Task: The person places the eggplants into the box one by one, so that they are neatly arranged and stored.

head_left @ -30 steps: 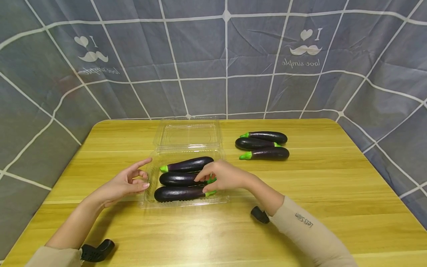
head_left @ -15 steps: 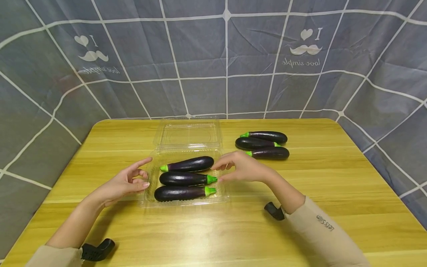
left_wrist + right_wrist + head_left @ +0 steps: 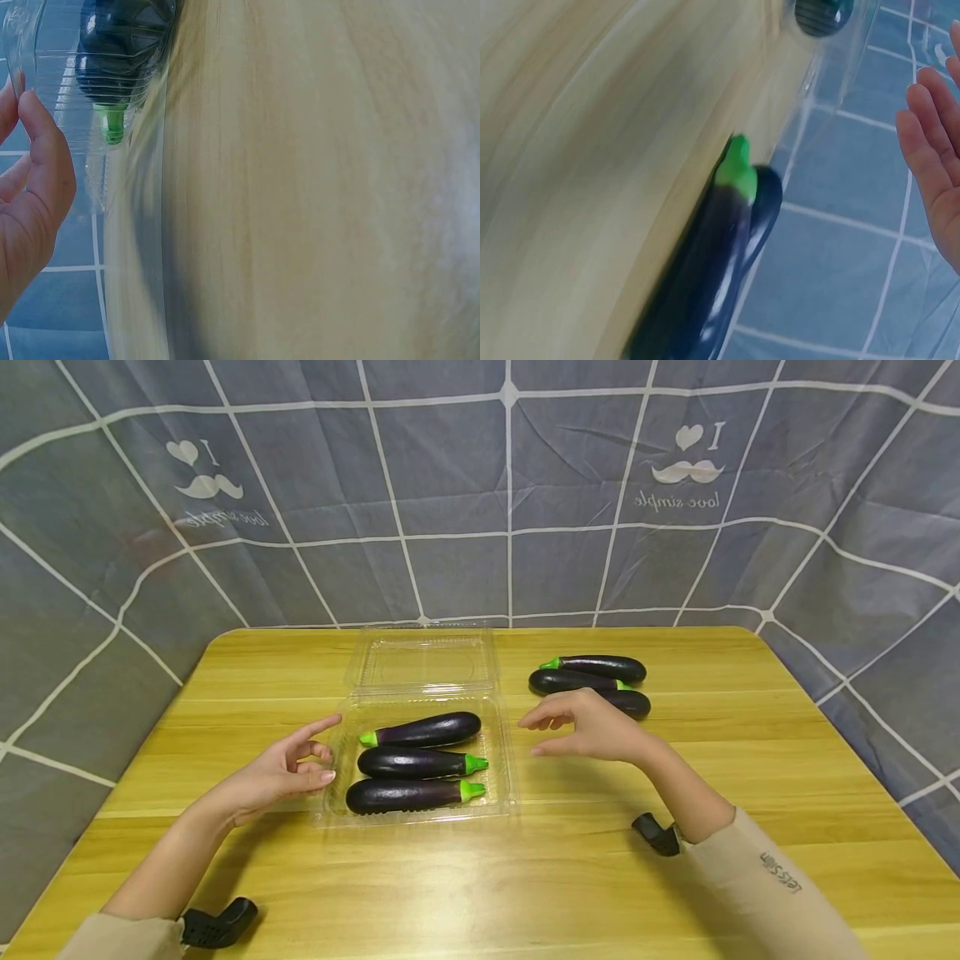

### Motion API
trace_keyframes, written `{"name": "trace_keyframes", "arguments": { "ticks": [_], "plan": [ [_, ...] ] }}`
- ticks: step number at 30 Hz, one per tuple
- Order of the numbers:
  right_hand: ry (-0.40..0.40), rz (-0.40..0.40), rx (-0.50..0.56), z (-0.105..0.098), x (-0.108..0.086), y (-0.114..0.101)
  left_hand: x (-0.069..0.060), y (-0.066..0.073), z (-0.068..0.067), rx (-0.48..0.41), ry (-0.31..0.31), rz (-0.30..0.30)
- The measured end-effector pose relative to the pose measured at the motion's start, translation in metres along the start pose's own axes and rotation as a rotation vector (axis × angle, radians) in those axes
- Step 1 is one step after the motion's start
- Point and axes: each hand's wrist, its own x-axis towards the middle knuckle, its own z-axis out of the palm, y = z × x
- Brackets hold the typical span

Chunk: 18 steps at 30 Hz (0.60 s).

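Note:
An open clear plastic container (image 3: 498, 810) stands left of centre with three eggplants in its base: a back one (image 3: 431, 729), a middle one (image 3: 408, 762) and a front one (image 3: 401, 795). At its left edge the left hand (image 3: 277, 772) pinches the rim (image 3: 26, 52) between thumb and fingers (image 3: 45, 142). Nothing is in the right hand (image 3: 592, 731), which hovers right of the container with parted thumb and relaxed fingers. It partly covers the nearest (image 3: 633, 703) of three more eggplants, whose green stem (image 3: 737, 176) shows in the right wrist view.
Behind the front eggplant of the right group lie a middle one (image 3: 566, 682) and a back one (image 3: 611, 667), close together. The container's lid (image 3: 427, 662) lies folded back towards the grey checked curtain (image 3: 465, 577). All stand on a wooden table (image 3: 450, 893).
The right hand has let go of an eggplant in the container and moved right, out over the table beside the right group. The left hand has stayed in place.

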Motion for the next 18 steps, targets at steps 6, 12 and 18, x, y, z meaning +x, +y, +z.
{"name": "trace_keyframes", "arguments": {
  "ticks": [6, 12, 18],
  "plan": [
    [0.027, 0.026, 0.008, -0.008, -0.013, 0.010, 0.000, 0.000, 0.000, 0.000, -0.004, 0.002],
    [0.067, 0.041, 0.009, -0.016, -0.023, 0.018, -0.001, 0.000, -0.001, -0.010, -0.007, 0.003],
    [0.103, 0.085, -0.019, -0.025, -0.034, 0.027, 0.000, 0.000, -0.001, -0.015, -0.007, 0.002]
  ]
}}
